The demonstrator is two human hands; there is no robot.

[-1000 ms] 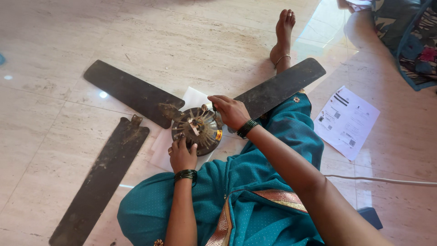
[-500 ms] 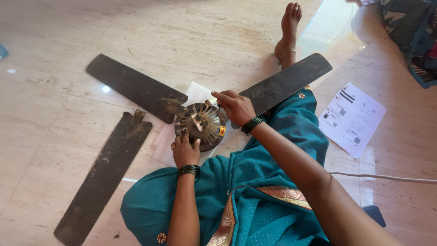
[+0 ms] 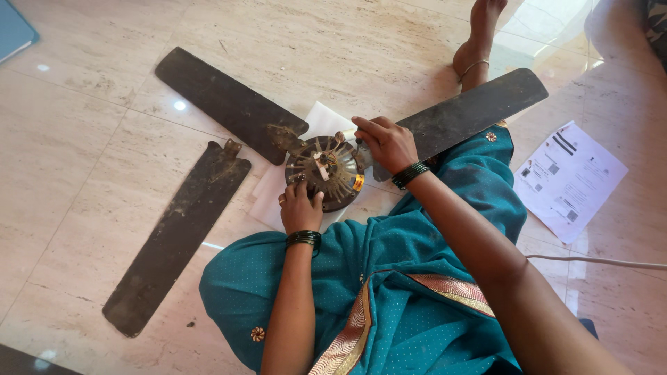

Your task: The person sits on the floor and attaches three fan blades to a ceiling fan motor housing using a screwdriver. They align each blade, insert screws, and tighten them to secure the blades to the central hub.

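Fingers of your left hand (image 3: 300, 206) are curling closed against the near rim of the ceiling fan motor (image 3: 326, 172), gripping its lower left edge, with the thumb lying up on the top face. Your right hand (image 3: 386, 142) is reaching in from the other side, its fingers bent and pinching at the motor's right edge, just where the right blade (image 3: 467, 114) meets the hub; whether they are holding a small part there you cannot tell from this view.

The motor is sitting on a white sheet (image 3: 316, 128) spread on the tiled floor (image 3: 83, 139), directly in front of your lap. Two dark, dusty blades are fanning out from it: the right blade is stretching toward your bare foot (image 3: 475, 43), and a second blade (image 3: 224, 101) is running up and to the left, its bracket touching the hub. A third blade (image 3: 174, 235) is lying detached on the floor to the left, near the motor but apart from it.

Black bangles (image 3: 410, 174) are circling both your wrists. Your teal garment (image 3: 389, 278) is covering your legs below the motor. A printed paper (image 3: 570, 180) is lying on the floor to the right, well apart, and a white cable (image 3: 604, 262) is running along the tiles beneath it.
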